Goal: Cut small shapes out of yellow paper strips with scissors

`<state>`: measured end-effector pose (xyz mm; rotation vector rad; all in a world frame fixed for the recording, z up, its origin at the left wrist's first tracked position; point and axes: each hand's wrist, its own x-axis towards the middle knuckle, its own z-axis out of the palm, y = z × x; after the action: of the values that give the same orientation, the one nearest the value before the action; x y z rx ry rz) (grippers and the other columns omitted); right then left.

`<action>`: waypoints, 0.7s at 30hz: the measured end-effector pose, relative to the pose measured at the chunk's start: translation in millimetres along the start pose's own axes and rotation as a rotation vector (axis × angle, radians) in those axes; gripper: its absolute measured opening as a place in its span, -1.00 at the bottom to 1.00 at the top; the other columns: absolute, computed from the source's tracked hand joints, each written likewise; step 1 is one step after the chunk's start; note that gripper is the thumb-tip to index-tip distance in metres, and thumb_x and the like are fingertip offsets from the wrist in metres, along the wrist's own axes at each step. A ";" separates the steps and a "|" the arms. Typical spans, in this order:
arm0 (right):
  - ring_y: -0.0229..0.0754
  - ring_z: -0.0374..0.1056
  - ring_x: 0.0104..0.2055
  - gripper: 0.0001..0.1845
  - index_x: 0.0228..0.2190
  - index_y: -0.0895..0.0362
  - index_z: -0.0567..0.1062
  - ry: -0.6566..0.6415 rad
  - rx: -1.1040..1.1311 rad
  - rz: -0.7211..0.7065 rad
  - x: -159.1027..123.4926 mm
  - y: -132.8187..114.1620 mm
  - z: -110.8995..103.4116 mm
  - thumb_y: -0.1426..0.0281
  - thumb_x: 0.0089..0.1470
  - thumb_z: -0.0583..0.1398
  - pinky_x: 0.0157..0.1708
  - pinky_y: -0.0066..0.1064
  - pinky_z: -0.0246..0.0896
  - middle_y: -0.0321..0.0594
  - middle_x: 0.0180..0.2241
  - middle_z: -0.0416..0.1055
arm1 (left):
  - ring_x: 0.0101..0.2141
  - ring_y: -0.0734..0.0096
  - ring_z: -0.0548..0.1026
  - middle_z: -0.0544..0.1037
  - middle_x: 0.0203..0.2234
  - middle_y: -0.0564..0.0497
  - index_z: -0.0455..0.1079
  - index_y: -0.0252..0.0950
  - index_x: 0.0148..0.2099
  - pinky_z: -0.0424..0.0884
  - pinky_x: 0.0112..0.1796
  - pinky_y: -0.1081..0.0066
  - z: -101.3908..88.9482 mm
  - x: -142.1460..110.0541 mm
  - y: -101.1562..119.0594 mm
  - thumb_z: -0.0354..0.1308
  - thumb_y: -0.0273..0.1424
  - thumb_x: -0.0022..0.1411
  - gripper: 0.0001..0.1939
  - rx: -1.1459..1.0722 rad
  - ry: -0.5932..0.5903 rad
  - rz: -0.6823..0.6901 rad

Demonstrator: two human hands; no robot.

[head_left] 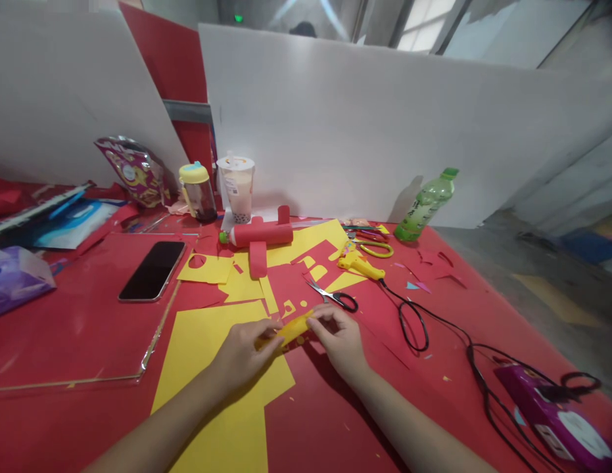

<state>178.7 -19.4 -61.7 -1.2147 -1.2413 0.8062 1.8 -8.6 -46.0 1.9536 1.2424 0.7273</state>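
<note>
Left hand [249,348], fingers nearly together, pinching one end of yellow piece [294,330]; right hand [339,338] likewise at other end. Piece over desk [444,387], near scissors [326,293].

Shows bare left forearm [180,410] and right forearm [409,414], tapering toward narrow wrists [217,376]. Ends in equally bare left hand [244,348] and right hand [341,340].

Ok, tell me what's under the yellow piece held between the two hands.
Below the yellow piece, small yellow scraps show on a red surface, with the large yellow sheet toward the left hand. Whatever the piece and hand cover can't be seen.
</note>
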 end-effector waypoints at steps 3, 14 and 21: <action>-0.25 0.30 -0.48 -0.93 -0.60 0.14 0.37 -0.022 -0.018 -0.008 -2.5 -0.1 1.1 0.47 -0.14 0.16 -0.46 -0.43 0.25 -0.25 -0.53 0.35 | -0.49 0.40 0.47 0.55 -0.49 0.01 0.42 -0.29 -0.23 0.35 -0.47 0.51 1.0 0.3 7.5 0.05 -0.29 0.06 -0.74 -0.127 -0.089 -0.080; -0.25 0.30 -0.49 -0.91 -0.62 0.13 0.38 -0.069 -0.079 -0.014 -8.7 -4.4 4.7 0.49 -0.16 0.18 -0.44 -0.43 0.24 -0.27 -0.56 0.37 | -0.60 0.48 0.40 0.50 -0.59 0.03 0.37 -0.32 -0.50 0.26 -0.60 0.56 8.0 -6.5 19.9 -0.06 -0.29 0.12 -0.71 -0.256 -0.279 -0.181; -0.26 0.29 -0.52 -0.90 -0.64 0.13 0.36 -0.059 -0.065 0.021 -7.4 -10.6 6.6 0.47 -0.16 0.18 -0.48 -0.44 0.22 -0.28 -0.59 0.36 | -0.55 0.43 0.44 0.52 -0.58 0.01 0.35 -0.30 -0.50 0.31 -0.49 0.51 8.7 -7.6 21.0 -0.08 -0.30 0.14 -0.71 -0.205 -0.293 -0.147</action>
<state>169.2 -27.2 -54.0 -1.2659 -1.3125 0.8279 16.5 -24.1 -35.2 1.7096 1.0741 0.4550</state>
